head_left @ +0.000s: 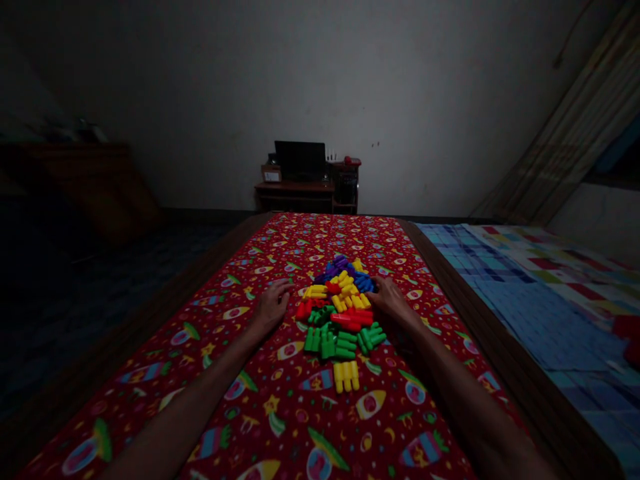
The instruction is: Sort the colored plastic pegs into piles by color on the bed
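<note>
A pile of plastic pieces lies on a red patterned cloth [270, 407]. Blue pieces [365, 283] and purple pieces [341, 262] are at its far end, yellow pieces [350, 302] and red pieces [353, 320] in the middle, green pieces [327, 343] nearer. One yellow piece [347, 377] lies apart at the near end. My left hand [273, 301] rests on the cloth left of the pile, fingers curled, and whether anything is in them is hidden. On the right, my right hand [390, 297] has its fingertips at the blue and yellow pieces; its grip is unclear.
Beyond the cloth's far edge, a dark monitor [301, 160] stands on a small desk [295, 189] by the wall. Blue checked bedding [560, 320] spreads on the right. A wooden cabinet [95, 187] is at the far left, and a curtain [555, 133] hangs at the right.
</note>
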Demonstrator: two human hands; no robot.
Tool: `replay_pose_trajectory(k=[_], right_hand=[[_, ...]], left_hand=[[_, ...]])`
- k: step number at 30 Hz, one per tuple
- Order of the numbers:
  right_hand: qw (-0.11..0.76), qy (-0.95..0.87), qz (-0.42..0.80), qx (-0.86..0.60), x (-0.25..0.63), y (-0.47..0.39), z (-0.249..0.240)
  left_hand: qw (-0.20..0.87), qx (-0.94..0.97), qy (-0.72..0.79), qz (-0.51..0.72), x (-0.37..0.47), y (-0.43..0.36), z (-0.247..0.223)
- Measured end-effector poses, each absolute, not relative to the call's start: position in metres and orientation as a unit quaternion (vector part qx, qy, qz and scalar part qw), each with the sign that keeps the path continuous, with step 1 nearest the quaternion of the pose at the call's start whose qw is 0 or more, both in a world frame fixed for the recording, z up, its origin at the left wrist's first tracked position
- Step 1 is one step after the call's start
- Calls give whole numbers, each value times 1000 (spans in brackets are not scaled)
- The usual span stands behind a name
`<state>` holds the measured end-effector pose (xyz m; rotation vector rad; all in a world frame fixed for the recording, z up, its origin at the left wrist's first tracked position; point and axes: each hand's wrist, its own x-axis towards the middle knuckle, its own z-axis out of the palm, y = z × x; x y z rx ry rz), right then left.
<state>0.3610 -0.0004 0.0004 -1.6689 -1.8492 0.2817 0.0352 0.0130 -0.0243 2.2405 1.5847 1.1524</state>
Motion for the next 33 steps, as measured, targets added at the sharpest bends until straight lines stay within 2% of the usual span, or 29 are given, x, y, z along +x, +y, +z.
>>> replay_pose_trajectory(k=[3, 10, 17, 20, 25, 28, 33], right_hand=[[324, -691, 118, -636, 370, 7, -3], [449, -545, 227, -671, 429, 36, -9], [484, -468, 203, -711, 463, 67, -10], [452, -468, 151, -744, 476, 68, -5], [345, -553, -30, -758, 465, 50, 10], [330, -656, 21, -678, 428, 43, 18], [245, -793, 107, -547, 367, 42, 12]], left_hand=[[71, 765, 524, 368, 36, 13, -26], [72, 769, 519, 367, 33, 19, -35], [70, 781, 514, 346, 32, 19, -34], [66, 782, 511, 351, 34, 19, -34], [69, 791, 505, 337, 32, 20, -33], [72, 796, 505, 327, 31, 21, -32], [65, 798, 503, 327, 30, 21, -31]])
